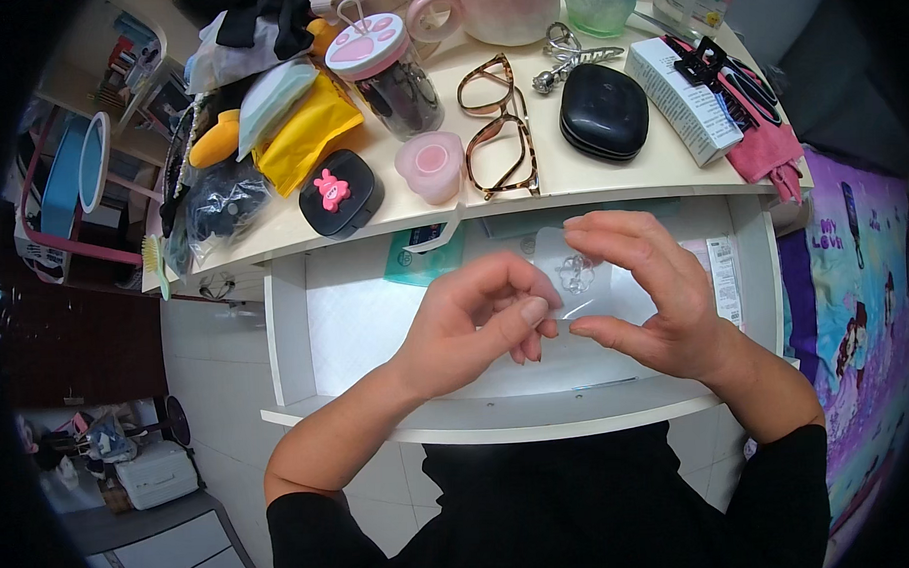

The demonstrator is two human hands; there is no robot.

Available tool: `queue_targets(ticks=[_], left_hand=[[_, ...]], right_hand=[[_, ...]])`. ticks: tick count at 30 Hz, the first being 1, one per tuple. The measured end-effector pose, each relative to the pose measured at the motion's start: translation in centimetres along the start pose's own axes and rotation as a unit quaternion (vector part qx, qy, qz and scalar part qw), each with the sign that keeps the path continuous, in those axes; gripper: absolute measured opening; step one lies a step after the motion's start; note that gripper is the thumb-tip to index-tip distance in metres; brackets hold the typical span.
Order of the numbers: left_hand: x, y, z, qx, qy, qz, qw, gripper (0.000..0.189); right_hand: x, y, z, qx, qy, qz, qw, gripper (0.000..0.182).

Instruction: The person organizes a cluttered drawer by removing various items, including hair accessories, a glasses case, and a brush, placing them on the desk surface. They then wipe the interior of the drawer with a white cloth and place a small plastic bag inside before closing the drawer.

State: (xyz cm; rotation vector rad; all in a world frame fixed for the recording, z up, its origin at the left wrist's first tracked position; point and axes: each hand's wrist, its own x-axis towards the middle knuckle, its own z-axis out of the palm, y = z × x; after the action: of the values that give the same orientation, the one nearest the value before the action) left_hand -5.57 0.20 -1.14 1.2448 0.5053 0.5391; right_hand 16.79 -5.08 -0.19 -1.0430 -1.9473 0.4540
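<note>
A small clear plastic sheet (589, 302) with a transparent flower-shaped piece (576, 274) on it is up above the open drawer (366, 347). My left hand (486, 320) has its fingers curled at the sheet's left edge, thumb and forefinger close together on it. On the other side, my right hand (657, 292) is spread, with its fingers by the sheet's upper edge and its thumb near the lower corner. Whether the right fingertips touch the plastic is hard to tell. Behind the hands, a green packet (408, 259) lies in the drawer.
Along the tabletop's front edge (557, 198) stand a black case with a pink rabbit (339, 194), a pink container (429, 168), tortoiseshell glasses (498, 132), a black zipped case (605, 112) and a white box (681, 99). A lidded jar (395, 83) is farther back.
</note>
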Motion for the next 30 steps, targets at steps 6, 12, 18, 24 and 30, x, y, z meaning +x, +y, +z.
queue_targets(ticks=[6, 12, 18, 24, 30], left_hand=[[0.22, 0.20, 0.03, -0.021, 0.018, -0.017, 0.999, 0.014], [0.28, 0.01, -0.14, -0.036, 0.019, -0.013, 0.999, 0.014], [0.41, -0.14, -0.14, -0.027, 0.019, -0.005, 0.999, 0.015], [0.47, -0.12, -0.11, -0.019, 0.035, -0.007, 0.999, 0.013], [0.48, -0.08, -0.10, -0.016, 0.044, -0.010, 0.999, 0.012]], right_hand=[[-0.05, -0.02, 0.16, -0.004, -0.013, 0.016, 1.000, 0.066], [0.01, 0.24, 0.26, -0.007, -0.028, 0.016, 0.999, 0.070], [-0.01, 0.32, 0.20, -0.022, -0.030, 0.018, 0.999, 0.067], [-0.05, 0.41, 0.23, -0.025, -0.022, 0.022, 0.999, 0.066], [-0.09, 0.66, 0.23, -0.025, -0.031, 0.026, 0.999, 0.059]])
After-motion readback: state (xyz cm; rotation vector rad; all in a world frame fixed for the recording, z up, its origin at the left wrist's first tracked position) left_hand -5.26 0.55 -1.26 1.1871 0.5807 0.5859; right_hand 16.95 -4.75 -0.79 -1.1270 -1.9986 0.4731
